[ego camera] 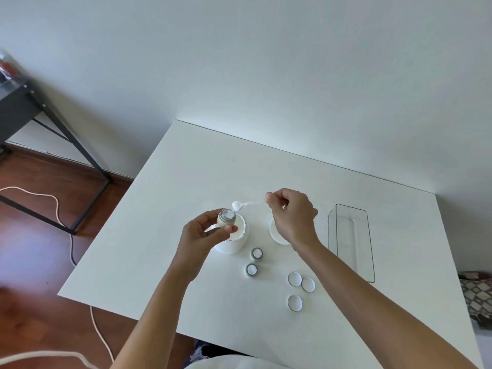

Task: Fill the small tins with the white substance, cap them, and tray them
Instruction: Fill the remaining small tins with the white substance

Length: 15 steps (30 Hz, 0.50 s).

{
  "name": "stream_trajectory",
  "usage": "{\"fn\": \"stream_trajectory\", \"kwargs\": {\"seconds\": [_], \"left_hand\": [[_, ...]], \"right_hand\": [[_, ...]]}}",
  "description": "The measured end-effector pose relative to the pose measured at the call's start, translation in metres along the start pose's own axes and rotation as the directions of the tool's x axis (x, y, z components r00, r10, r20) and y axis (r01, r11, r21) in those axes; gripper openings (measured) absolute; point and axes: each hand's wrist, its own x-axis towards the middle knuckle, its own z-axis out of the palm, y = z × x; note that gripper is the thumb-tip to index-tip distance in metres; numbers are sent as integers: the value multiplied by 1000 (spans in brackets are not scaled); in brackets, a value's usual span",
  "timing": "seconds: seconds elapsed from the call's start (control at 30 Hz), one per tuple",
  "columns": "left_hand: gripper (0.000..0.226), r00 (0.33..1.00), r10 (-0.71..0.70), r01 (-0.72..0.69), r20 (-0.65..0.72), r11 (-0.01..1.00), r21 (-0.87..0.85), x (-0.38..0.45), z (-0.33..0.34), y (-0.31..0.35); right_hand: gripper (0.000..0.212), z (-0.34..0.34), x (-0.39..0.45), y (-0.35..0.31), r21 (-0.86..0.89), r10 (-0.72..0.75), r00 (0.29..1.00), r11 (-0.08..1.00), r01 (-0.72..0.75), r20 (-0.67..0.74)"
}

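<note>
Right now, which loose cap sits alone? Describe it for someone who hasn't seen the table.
On the white table, look left of the clear tray's near end, where three white caps lie. Two touch; the lone cap lies apart, nearest the person.

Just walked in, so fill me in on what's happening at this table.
A person is filling small tins with a white substance. The left hand holds one tin above the big white jar, while the right hand pinches a small spoon loaded with white substance near it. Two more uncapped tins stand on the table, three caps lie loose, and the clear tray holds nothing yet.
</note>
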Motion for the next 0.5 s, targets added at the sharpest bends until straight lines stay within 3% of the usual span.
{"fn": "stream_trajectory", "kwargs": {"seconds": [0.13,0.23,0.5], "left_hand": [[29,1000,-13,14,3,1000,-27,-1,3,3],[26,1000,-28,28,0,998,-51,-2,6,4],[36,999,-41,39,-34,998,-51,-4,3,9]], "right_hand": [[18,3,-13,-6,47,-221,967,972,228,-130],[15,6,-19,-3,-30,-339,924,940,339,-176],[15,14,-27,7,-302,-697,683,713,632,-218]]}}
